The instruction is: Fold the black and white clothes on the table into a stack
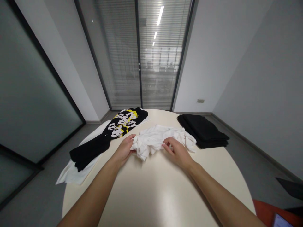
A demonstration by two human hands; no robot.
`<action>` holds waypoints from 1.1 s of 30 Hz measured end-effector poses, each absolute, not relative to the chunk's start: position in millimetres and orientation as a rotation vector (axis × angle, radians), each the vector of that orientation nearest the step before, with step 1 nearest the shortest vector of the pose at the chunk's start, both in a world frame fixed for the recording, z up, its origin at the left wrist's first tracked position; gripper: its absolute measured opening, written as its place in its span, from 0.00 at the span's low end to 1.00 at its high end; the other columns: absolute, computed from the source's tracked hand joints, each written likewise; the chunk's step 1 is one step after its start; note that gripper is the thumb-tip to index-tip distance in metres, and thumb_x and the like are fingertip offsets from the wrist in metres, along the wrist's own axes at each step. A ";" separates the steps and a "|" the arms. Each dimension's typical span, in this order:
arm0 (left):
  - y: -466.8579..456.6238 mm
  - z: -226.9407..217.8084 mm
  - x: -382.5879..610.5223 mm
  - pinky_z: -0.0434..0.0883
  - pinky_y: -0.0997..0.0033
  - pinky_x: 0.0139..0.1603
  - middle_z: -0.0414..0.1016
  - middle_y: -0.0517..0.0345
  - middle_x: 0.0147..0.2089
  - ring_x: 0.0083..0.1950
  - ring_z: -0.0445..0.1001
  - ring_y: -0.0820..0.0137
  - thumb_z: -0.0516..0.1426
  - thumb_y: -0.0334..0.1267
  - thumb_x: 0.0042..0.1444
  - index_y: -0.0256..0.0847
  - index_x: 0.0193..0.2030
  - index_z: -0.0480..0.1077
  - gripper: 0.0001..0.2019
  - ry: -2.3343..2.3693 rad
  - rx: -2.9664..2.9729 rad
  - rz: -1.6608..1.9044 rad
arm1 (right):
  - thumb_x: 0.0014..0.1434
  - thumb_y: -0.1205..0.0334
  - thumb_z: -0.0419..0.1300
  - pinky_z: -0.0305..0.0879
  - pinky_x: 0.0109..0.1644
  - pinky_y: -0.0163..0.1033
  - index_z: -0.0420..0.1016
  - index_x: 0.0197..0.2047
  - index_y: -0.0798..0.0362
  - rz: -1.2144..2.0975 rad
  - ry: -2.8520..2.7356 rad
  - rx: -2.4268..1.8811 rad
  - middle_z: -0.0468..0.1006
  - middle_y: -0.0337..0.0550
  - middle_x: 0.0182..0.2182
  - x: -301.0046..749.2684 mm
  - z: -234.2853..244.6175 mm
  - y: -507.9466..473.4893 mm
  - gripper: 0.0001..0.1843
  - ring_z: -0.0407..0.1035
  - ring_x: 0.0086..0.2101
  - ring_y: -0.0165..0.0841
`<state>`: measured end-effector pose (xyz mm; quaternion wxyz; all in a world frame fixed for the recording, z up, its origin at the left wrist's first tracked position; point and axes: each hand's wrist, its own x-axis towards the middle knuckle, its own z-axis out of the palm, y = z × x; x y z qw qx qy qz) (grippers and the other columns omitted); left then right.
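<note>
Cream table (142, 198); white cloth (74, 176) along left edge, black printed garment (106, 138) on it; crumpled white garment (159, 135) mid-table; folded black stack (203, 130) by far right edge

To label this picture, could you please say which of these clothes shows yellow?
The black shirt on the left; the pale cloth beneath it, the crumpled white cloth and the folded black stack show none.
</note>
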<state>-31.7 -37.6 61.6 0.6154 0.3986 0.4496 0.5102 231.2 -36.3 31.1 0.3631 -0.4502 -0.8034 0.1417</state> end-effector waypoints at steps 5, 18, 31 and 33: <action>-28.3 53.0 -35.7 0.66 0.75 0.29 0.76 0.62 0.30 0.28 0.73 0.71 0.67 0.44 0.40 0.40 0.39 0.69 0.20 1.196 0.867 1.267 | 0.68 0.49 0.52 0.58 0.30 0.36 0.67 0.42 0.49 0.558 -1.685 -1.183 0.69 0.37 0.28 241.0 26.1 -22.9 0.13 0.65 0.29 0.33; -33.5 51.7 -33.1 0.68 0.71 0.36 0.75 0.57 0.38 0.36 0.73 0.68 0.58 0.42 0.58 0.41 0.41 0.70 0.08 1.499 1.707 1.407 | 0.53 0.65 0.57 0.60 0.33 0.37 0.75 0.35 0.52 0.584 -1.707 -1.290 0.69 0.36 0.25 257.8 10.4 -9.4 0.07 0.65 0.28 0.32; -52.7 49.4 -22.7 0.67 0.61 0.55 0.79 0.54 0.47 0.52 0.74 0.61 0.56 0.35 0.65 0.44 0.44 0.78 0.08 1.123 2.633 0.482 | 0.57 0.68 0.61 0.68 0.54 0.46 0.79 0.42 0.49 0.825 -2.099 -0.992 0.65 0.50 0.64 264.1 30.2 -27.2 0.10 0.64 0.60 0.44; -51.5 51.5 -23.4 0.68 0.63 0.52 0.80 0.53 0.45 0.49 0.76 0.62 0.54 0.38 0.67 0.44 0.43 0.78 0.10 1.200 2.552 0.547 | 0.59 0.66 0.59 0.67 0.55 0.47 0.77 0.37 0.51 0.799 -2.070 -1.033 0.71 0.51 0.59 262.0 31.2 -26.4 0.05 0.67 0.56 0.42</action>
